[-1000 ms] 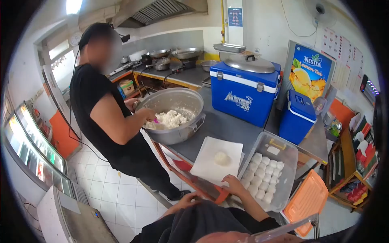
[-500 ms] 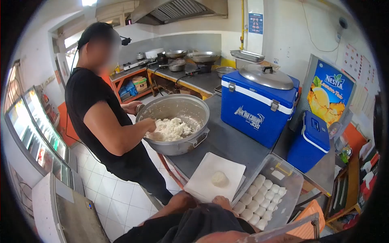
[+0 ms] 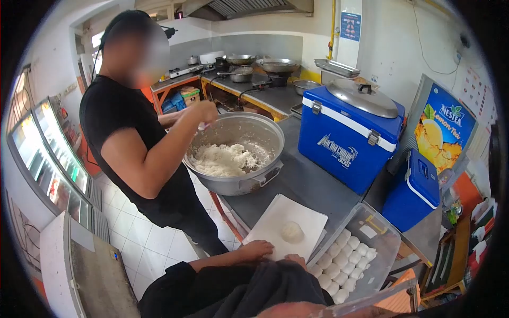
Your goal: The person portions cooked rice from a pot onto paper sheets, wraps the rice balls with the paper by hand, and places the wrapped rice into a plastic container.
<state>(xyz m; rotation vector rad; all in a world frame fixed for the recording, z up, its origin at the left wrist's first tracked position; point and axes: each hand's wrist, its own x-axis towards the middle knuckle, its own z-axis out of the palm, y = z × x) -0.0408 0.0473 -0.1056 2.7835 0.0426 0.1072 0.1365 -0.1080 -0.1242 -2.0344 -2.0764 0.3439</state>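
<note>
A stack of white paper sheets (image 3: 265,220) lies at the table's near corner, with a round mound of white rice (image 3: 292,232) on the top sheet. My left hand (image 3: 259,249) rests at the paper's near left edge, fingers stretched onto it. At the near edge, right of it, my right hand (image 3: 296,259) touches the paper; its fingers are mostly hidden behind dark clothing. Beside the stack on the right stands a clear plastic bin (image 3: 379,252) with rows of white paper-wrapped portions (image 3: 342,259).
A co-worker in black (image 3: 138,132) stands at the left, hands raised over a large metal pot (image 3: 249,185) of rice. A blue cooler (image 3: 339,140) with a metal lid (image 3: 360,100) on top stands beyond the paper. A smaller blue cooler (image 3: 408,191) is at the right.
My left hand has moved right and up onto the paper's near edge. The co-worker's hand has risen out of the pot. The view has shifted slightly.
</note>
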